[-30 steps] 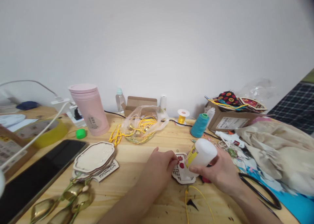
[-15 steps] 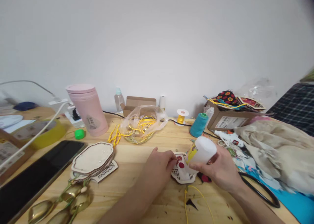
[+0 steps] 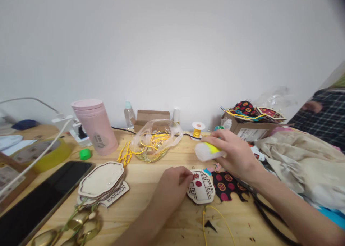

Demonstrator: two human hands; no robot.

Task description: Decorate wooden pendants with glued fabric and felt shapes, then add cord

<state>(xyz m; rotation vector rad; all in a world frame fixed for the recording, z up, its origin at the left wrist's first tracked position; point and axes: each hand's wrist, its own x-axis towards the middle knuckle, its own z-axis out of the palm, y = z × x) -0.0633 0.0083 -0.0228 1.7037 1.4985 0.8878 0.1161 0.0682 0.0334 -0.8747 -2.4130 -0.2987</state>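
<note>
Pale wooden tabletop (image 3: 144, 183), plaque (image 3: 203, 192) at fingertips of left hand (image 3: 174, 183), these bent nearly together (pinch or mere touch, cannot tell), right hand (image 3: 237, 154) wrapped round white bottle (image 3: 206, 152), dotted cloth (image 3: 226, 188) below its fingers.

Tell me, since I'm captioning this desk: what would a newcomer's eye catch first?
Probably the tall pink lidded tumbler, near the wall at left. Next, the white-and-yellow plastic bottle in the right hand, right of centre. Below it in view lies a pale wooden plaque with red decorations, the left hand at its edge.
</note>
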